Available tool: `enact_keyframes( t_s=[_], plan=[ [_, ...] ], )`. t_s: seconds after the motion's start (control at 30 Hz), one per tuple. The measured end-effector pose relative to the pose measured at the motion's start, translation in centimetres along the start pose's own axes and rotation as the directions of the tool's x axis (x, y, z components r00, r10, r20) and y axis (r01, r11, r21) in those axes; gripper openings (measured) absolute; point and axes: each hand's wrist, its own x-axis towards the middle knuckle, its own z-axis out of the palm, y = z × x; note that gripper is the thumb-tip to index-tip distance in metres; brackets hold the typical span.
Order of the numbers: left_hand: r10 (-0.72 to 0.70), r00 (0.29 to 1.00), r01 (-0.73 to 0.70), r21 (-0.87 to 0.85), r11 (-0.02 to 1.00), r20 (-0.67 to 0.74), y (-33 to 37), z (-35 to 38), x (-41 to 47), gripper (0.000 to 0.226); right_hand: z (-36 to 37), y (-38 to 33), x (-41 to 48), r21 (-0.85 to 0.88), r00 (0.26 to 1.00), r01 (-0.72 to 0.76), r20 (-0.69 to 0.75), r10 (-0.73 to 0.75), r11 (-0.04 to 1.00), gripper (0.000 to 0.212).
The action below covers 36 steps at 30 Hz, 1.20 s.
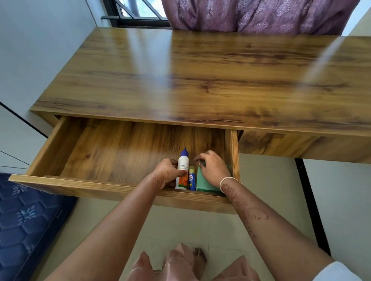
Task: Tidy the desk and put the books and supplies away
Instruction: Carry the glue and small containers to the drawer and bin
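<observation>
The wooden desk (204, 77) has its left drawer (106, 188) pulled out toward me. In the drawer's right front corner lie a white glue bottle (183, 164) with a blue tip, a small blue and yellow glue stick (191, 180) and a stack of green paper (203, 183). My left hand (167, 173) grips the glue bottle from its left side. My right hand (211, 168) rests over the green paper with its fingers curled; what its fingertips touch is hidden.
The drawer's left part shows only bare wood. A second drawer front (297, 147) to the right is closed. A blue mattress (17, 228) lies at the lower left, a purple curtain (260, 12) and a window (135, 6) behind the desk. My feet stand on pale floor tiles (263, 186).
</observation>
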Motion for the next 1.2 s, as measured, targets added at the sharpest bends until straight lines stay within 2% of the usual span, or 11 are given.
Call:
enact_keyframes(
  t_s=[0.2, 0.37, 0.53, 0.73, 0.93, 1.0, 1.1, 1.2],
  plan=[
    [-0.031, 0.999, 0.030, 0.042, 0.999, 0.014, 0.6, -0.9, -0.7, 0.054, -1.0, -0.6, -1.1, 0.062, 0.997, -0.008, -0.074, 0.013, 0.998, 0.024],
    [0.040, 0.999, -0.036, 0.128, 0.991, -0.030, 0.0, -2.3, -0.1, 0.059, -2.4, -1.5, -2.7, 0.074, 0.981, -0.032, -0.188, 0.045, 0.997, 0.021],
    [0.099, 0.995, -0.099, 0.099, 0.990, 0.005, -0.6, -4.2, 0.9, 0.064, -3.5, -2.1, -5.4, 0.091, 0.911, -0.149, -0.374, 0.172, 0.985, 0.019],
    [0.264, 0.959, -0.281, 0.220, 0.934, 0.107, 0.2, -5.3, 0.9, 0.057, -2.3, -3.9, -9.8, 0.155, 0.739, -0.385, -0.539, 0.404, 0.910, 0.016],
    [0.489, 0.859, -0.508, 0.388, 0.769, 0.154, 1.0, -4.1, -3.2, 0.051, 0.4, -7.4, -17.2, 0.255, 0.579, -0.497, -0.615, 0.535, 0.830, 0.020],
    [0.581, 0.788, -0.609, 0.389, 0.691, 0.202, 1.1, -2.8, -5.6, 0.049, 1.5, -8.1, -20.5, 0.335, 0.492, -0.529, -0.628, 0.603, 0.780, 0.020],
    [0.701, 0.637, -0.766, 0.361, 0.532, 0.321, 0.3, 0.2, -9.2, 0.045, 3.4, -9.0, -26.0, 0.450, 0.321, -0.570, -0.649, 0.690, 0.688, 0.019],
    [0.725, 0.514, -0.857, 0.297, 0.420, 0.459, -1.9, 4.0, -12.8, 0.038, 6.1, -9.8, -31.8, 0.532, 0.180, -0.618, -0.621, 0.763, 0.579, 0.020]
  ],
)
